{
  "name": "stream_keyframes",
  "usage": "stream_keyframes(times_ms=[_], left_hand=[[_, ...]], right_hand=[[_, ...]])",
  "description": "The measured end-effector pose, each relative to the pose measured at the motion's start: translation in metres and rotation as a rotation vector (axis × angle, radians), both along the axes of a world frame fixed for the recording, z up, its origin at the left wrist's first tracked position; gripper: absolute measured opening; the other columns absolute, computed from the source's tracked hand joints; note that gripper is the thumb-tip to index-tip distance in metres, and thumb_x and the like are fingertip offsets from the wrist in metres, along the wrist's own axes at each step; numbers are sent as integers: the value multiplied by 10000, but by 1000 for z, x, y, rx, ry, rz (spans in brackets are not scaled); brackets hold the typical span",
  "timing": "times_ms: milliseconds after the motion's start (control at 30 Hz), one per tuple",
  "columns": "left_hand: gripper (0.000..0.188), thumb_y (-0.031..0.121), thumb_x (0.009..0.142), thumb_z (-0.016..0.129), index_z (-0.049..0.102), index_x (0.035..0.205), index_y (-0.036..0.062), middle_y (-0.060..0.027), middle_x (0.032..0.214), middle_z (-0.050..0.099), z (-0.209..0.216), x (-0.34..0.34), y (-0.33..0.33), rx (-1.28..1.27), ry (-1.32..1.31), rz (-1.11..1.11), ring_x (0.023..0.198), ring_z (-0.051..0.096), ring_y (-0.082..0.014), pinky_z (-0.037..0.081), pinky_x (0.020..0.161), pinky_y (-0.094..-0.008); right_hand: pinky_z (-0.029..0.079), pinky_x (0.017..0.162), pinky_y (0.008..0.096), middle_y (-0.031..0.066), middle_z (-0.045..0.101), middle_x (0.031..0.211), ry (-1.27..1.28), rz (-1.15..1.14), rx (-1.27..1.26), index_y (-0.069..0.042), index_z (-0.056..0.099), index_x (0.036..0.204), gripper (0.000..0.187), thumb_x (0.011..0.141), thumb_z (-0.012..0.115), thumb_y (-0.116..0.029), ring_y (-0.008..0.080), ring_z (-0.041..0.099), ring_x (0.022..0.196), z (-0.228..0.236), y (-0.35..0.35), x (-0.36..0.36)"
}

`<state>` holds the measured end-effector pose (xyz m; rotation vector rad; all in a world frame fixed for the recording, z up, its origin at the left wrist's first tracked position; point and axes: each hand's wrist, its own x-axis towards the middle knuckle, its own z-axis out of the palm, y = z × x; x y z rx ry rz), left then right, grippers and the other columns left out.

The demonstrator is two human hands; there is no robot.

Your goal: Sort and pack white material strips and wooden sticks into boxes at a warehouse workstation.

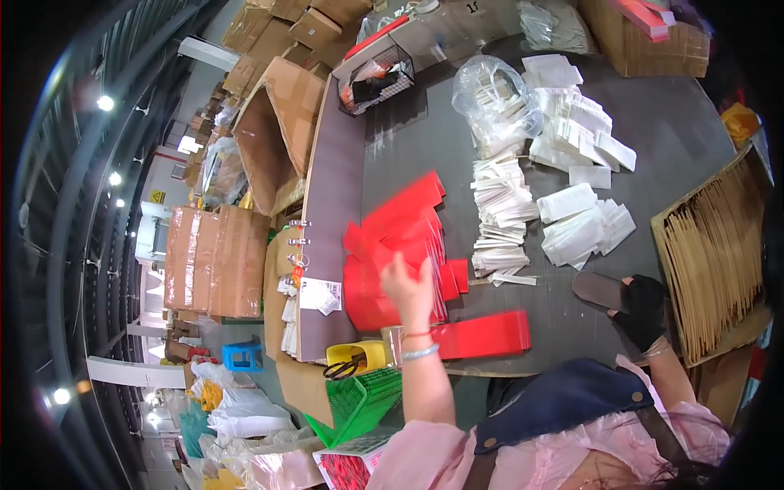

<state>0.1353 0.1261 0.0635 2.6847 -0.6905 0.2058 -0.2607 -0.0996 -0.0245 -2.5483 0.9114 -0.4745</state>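
Observation:
My left hand (407, 287) is over a loose pile of red envelopes (404, 233), fingers and thumb apart, touching or just above the sheets. The upper part of the pile is smeared by motion. More red envelopes (486, 335) lie in an overlapping row near the table's front edge. At the right, my right hand (642, 309), in a black fingerless glove, has fingers and thumb at the sides of a dark, flat, round-ended object (598, 289). What kind of object it is, I cannot make out.
White paper slips stand in a long row (500, 212) and lie in piles (584, 224), beside a clear plastic bag (494, 90). A carton of brown envelopes (710, 257) is at the right. A yellow holder with scissors (357, 356), a wire basket (377, 80) and a green crate (359, 400) edge the left side.

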Motion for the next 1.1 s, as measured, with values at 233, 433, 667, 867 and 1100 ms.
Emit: stream_keyframes(times_ms=[233,433,667,867,1100], left_hand=[[1339,431,501,923,117,1546,206,-394,1509,107,-2,18,83,235,419,94,1399,254,-488,355,1095,-492],[1443,479,492,920,-35,1547,240,-423,1500,-4,-38,56,12,363,362,140,1350,297,-548,386,1069,-512],[1187,414,585,894,206,1529,202,-334,1523,160,-24,163,-129,-240,51,125,1318,374,-508,371,1065,-528],[605,138,712,830,582,1256,48,-125,1151,627,-16,42,-129,-388,231,-511,900,615,-213,522,799,-317],[381,100,736,806,679,1091,46,-82,915,680,2,-77,-18,-231,407,-469,763,628,-155,531,710,-298]], right_hand=[[373,934,469,141,531,1080,-34,38,-46,-69,522,1163,742,520,857,-227,365,487,1065,3,-2,8],[382,909,476,146,532,1042,-67,-3,-70,-68,530,1129,734,484,859,-196,372,495,1032,11,-1,2],[390,886,478,150,535,1021,-97,38,-77,-70,538,1099,727,467,861,-230,371,508,997,18,0,9],[396,881,477,152,529,1062,-8,64,-14,-73,536,1103,672,535,840,-263,370,508,1023,18,-1,2],[406,867,445,117,560,1026,-27,139,71,-80,546,1091,618,581,829,-285,333,550,981,77,4,24]])
